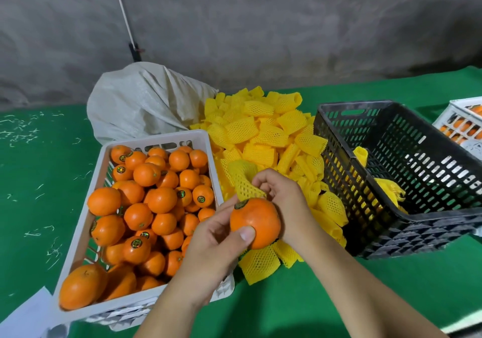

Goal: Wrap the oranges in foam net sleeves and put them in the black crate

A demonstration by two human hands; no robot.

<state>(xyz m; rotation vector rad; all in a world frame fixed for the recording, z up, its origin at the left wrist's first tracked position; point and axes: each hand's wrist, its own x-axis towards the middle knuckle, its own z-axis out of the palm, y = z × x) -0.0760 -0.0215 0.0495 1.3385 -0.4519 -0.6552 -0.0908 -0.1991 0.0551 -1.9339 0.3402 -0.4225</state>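
My left hand point(214, 243) grips a bare orange point(259, 220) with a sticker on top, thumb pressed on its front. Just above it, my right hand point(284, 196) pinches a yellow foam net sleeve point(243, 181), whose lower edge touches the orange's top. A white crate point(182, 139) on the left is heaped with several loose oranges point(146, 207). A pile of yellow foam sleeves point(266, 134) lies between the crates. The black crate point(339, 160) stands tilted on the right, with a few yellow-wrapped items point(388, 189) inside.
Everything sits on a green cloth point(39, 181) strewn with small white scraps. A grey woven sack point(140, 102) lies behind the white crate. Another white crate point(461, 123) with oranges shows at the far right edge. A grey wall rises behind.
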